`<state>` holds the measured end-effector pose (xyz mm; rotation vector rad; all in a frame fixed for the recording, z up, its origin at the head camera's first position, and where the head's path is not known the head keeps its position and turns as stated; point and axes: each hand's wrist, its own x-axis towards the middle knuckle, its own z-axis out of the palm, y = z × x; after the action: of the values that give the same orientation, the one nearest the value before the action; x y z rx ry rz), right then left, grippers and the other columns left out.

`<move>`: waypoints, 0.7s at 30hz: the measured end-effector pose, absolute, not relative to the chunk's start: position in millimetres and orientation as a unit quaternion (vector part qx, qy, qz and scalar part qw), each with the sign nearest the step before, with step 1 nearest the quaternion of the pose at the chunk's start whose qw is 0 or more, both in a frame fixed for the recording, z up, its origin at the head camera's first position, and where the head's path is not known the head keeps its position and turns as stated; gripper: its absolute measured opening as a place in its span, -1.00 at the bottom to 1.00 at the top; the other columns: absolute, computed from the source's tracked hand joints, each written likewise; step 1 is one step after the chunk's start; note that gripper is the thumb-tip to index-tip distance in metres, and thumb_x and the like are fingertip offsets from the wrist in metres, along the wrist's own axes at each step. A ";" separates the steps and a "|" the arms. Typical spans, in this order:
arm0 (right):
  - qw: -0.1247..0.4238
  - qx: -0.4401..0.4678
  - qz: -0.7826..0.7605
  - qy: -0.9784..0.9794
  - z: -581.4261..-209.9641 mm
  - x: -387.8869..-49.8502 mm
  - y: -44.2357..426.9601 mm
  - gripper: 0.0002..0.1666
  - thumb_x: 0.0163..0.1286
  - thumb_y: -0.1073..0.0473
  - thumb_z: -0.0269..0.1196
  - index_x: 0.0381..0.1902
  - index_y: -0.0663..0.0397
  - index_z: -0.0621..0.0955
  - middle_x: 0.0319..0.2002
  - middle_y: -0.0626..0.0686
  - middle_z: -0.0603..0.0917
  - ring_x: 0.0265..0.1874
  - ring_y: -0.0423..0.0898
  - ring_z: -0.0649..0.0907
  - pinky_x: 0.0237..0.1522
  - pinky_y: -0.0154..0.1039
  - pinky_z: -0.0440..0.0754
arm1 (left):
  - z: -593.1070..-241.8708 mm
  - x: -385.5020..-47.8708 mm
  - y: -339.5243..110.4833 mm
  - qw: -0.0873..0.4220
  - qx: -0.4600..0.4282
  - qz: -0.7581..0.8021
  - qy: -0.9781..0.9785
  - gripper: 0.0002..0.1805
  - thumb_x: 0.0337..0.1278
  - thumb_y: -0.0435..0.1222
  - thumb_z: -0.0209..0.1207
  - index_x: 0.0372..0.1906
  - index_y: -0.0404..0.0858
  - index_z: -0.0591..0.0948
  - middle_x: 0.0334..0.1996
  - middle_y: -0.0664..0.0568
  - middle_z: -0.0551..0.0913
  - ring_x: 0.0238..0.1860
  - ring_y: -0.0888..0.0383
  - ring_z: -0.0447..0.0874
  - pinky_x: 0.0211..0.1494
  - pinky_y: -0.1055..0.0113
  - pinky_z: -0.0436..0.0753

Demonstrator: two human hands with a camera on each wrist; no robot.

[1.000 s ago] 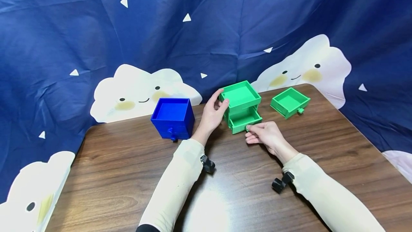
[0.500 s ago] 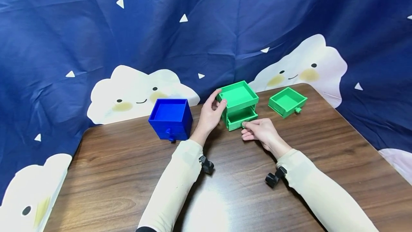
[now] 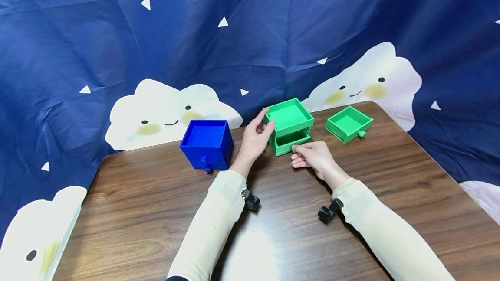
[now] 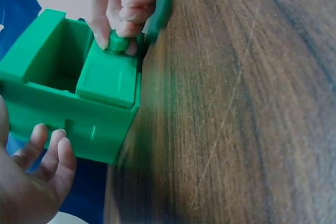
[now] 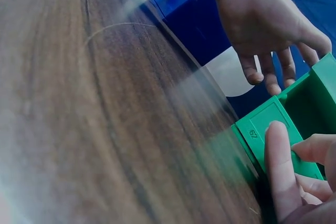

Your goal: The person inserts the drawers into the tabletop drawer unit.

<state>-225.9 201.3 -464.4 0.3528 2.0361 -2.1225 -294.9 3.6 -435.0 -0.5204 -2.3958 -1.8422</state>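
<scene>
A small green drawer cabinet stands at the back of the table, with a hollow top and a vacant upper slot. Its lower drawer sticks out slightly at the front. Thumb and fingers of my right hand pinch the drawer's round knob. At the cabinet's left side, my left hand rests its thumb and forefinger by the upper edge; its other fingers lie loosely bent along the side wall in the left wrist view. A separate green drawer with its own knob lies to the right.
A blue drawer cabinet with knobs in front stands left of my left hand. The wooden table ends just behind the cabinets, against a dark blue curtain with cloud prints.
My right hand has moved back and a little left, and the green lower drawer has slid further into its cabinet. The left hand stays at the cabinet's side.
</scene>
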 end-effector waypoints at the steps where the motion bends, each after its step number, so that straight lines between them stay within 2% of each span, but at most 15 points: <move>1: 0.090 0.119 -0.714 0.684 -464.4 -226.9 201.0 -0.55 0.64 0.28 0.21 0.18 0.70 0.56 -0.52 0.02 0.79 -0.57 -0.20 0.81 -0.31 -0.28 0.84 | -434.6 -294.8 3.4 0.038 -0.169 -0.600 -0.781 -0.46 0.54 -0.18 0.25 0.53 -0.10 0.57 -0.25 0.04 0.55 -0.30 0.26 0.48 -0.09 0.44 0.50; 12: 0.110 0.124 -0.718 0.676 -463.0 -230.6 203.6 -0.52 0.66 0.24 0.20 0.21 0.67 0.53 -0.53 0.01 0.77 -0.57 -0.21 0.80 -0.33 -0.28 0.84 | -431.6 -295.3 3.7 0.035 -0.174 -0.604 -0.777 -0.46 0.52 -0.20 0.26 0.51 -0.14 0.58 -0.31 -0.04 0.59 -0.35 0.25 0.48 -0.19 0.46 0.47; 21: 0.126 0.111 -0.707 0.687 -460.6 -218.3 213.9 -0.47 0.69 0.18 0.17 0.26 0.67 0.52 -0.49 0.00 0.80 -0.55 -0.23 0.80 -0.31 -0.27 0.84 | -434.0 -297.4 2.0 0.025 -0.168 -0.600 -0.781 -0.44 0.53 -0.16 0.25 0.54 -0.09 0.56 -0.36 0.14 0.55 -0.36 0.26 0.48 -0.17 0.42 0.49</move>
<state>-218.3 213.9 -460.6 0.3226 2.0016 -2.0587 -297.4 2.0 -434.0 -0.5210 -2.4158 -1.8562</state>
